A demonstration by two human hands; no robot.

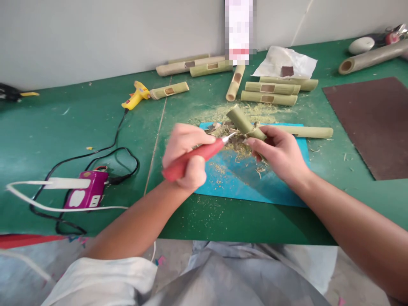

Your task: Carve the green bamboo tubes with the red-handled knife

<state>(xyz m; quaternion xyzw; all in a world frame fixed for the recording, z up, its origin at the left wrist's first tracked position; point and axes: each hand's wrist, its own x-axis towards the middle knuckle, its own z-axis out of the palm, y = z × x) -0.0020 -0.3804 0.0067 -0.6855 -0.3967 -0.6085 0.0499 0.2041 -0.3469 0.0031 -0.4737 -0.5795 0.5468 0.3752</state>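
Note:
My left hand (186, 157) is wrapped round a red-handled carving tool (197, 159), whose short metal tip points right. The tip is close to a green bamboo tube (241, 120); I cannot tell whether they touch. Fingers of my right hand (277, 148) grip the lower end of this tube, which tilts up to the left. Under both hands lies a blue sheet (255, 187) with bamboo shavings (236, 146) heaped on it. Another bamboo tube (315, 132) lies behind my right hand across the sheet's far edge.
Behind are several bamboo tubes with cut-out windows (270, 98) and a white plastic bag (277, 61). On the left lie a yellow glue gun (137, 95), its black cord and a purple power strip (84, 191). A brown sheet (369, 127) lies on the right of the green table (178, 221).

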